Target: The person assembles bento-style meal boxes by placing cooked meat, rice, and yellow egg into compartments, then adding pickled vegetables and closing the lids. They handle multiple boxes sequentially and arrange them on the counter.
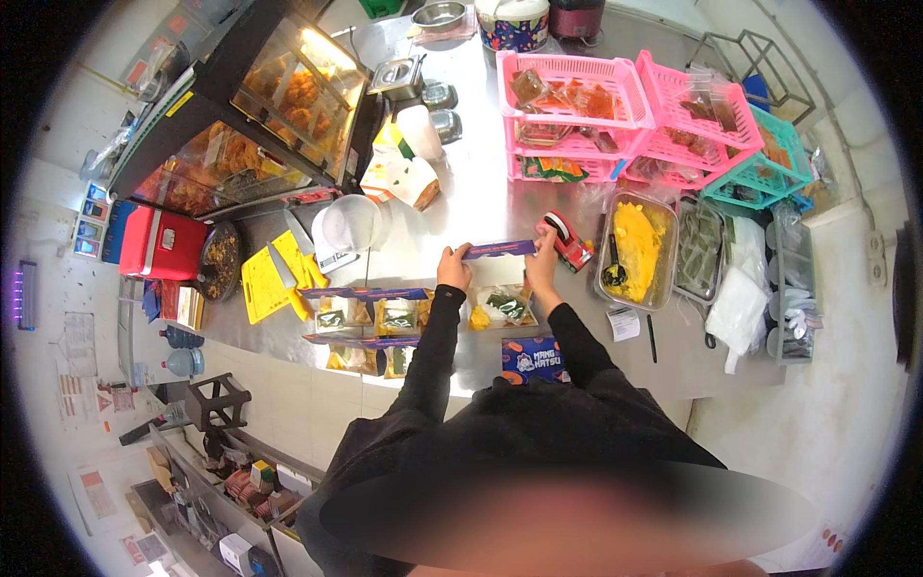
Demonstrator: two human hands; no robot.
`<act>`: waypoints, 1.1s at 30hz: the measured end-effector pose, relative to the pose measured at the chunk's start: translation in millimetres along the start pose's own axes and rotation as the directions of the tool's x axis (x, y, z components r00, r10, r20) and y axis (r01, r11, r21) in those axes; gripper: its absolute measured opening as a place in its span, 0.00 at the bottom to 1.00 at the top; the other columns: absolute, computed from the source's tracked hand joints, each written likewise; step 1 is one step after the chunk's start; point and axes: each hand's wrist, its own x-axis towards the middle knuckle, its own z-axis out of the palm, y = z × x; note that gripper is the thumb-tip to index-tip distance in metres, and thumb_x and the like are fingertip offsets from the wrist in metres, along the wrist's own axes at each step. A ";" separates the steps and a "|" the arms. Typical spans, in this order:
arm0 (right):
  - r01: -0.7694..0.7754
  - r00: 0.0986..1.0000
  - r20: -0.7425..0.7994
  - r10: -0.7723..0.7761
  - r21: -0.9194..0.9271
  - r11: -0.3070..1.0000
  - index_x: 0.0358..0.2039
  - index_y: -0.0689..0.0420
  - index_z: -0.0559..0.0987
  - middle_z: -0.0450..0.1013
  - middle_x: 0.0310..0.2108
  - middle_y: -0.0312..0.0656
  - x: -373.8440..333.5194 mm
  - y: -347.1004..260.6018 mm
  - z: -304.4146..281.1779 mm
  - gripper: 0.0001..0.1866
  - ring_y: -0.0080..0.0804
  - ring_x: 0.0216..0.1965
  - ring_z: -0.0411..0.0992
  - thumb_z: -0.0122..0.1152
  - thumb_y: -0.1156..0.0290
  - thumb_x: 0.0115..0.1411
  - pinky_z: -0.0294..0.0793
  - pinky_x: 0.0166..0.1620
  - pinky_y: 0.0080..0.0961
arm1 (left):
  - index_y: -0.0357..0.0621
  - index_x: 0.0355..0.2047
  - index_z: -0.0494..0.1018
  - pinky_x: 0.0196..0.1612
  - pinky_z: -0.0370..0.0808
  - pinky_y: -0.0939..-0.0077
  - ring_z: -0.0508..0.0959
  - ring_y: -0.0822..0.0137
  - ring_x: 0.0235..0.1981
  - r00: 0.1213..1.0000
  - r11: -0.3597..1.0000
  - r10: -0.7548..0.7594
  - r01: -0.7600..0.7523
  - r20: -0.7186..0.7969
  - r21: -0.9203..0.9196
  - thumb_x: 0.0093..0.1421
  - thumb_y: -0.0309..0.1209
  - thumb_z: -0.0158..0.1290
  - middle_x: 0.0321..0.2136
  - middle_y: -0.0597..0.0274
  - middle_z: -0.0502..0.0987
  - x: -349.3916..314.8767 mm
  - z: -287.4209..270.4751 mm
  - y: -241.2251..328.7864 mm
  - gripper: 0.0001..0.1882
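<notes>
A cardboard meal box stands open in front of me on the steel table, its dark blue lid flap raised at the far side. My left hand is closed on the left end of that flap. At the flap's other end, my right hand pinches the edge. Inside the box lie a dark green packet and something yellow. A red tape dispenser is just beyond my right hand. More open boxes with similar contents stand left of my left forearm. A closed blue printed box lies near my body.
Knives and a yellow cutting board lie at left, below a heated display cabinet. Pink baskets stand at the back right. Nearer are a tub of yellow food, a tray of packets, a pen and white plastic bags.
</notes>
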 end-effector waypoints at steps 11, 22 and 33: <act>0.627 0.764 0.450 -0.463 -0.347 0.698 0.52 0.52 0.68 0.66 0.50 0.45 -41.2 34.1 -97.8 0.21 0.49 0.49 0.67 0.56 0.75 0.58 0.70 0.49 0.34 | 0.48 0.54 0.69 0.57 0.66 0.64 0.66 0.48 0.56 0.925 0.911 0.342 -0.283 0.164 -0.301 0.45 0.07 0.46 0.55 0.47 0.63 -80.0 37.6 -24.1 0.34; 0.341 0.794 0.579 -0.186 -0.170 0.925 0.57 0.51 0.65 0.63 0.58 0.47 -33.1 15.2 -93.3 0.17 0.43 0.57 0.64 0.44 0.67 0.68 0.62 0.59 0.29 | 0.51 0.54 0.69 0.50 0.72 0.66 0.71 0.50 0.48 0.955 0.945 0.293 -0.283 0.038 -0.164 0.42 0.09 0.49 0.47 0.49 0.66 -47.2 42.6 -18.2 0.37; 0.522 0.717 0.617 -0.324 -0.168 0.837 0.51 0.55 0.68 0.66 0.56 0.47 -40.2 22.8 -108.6 0.18 0.45 0.55 0.67 0.52 0.73 0.59 0.67 0.56 0.32 | 0.55 0.53 0.71 0.60 0.63 0.59 0.68 0.46 0.54 0.928 0.919 0.342 -0.363 -0.145 -0.156 0.48 0.15 0.52 0.55 0.44 0.64 -100.1 65.6 -19.6 0.31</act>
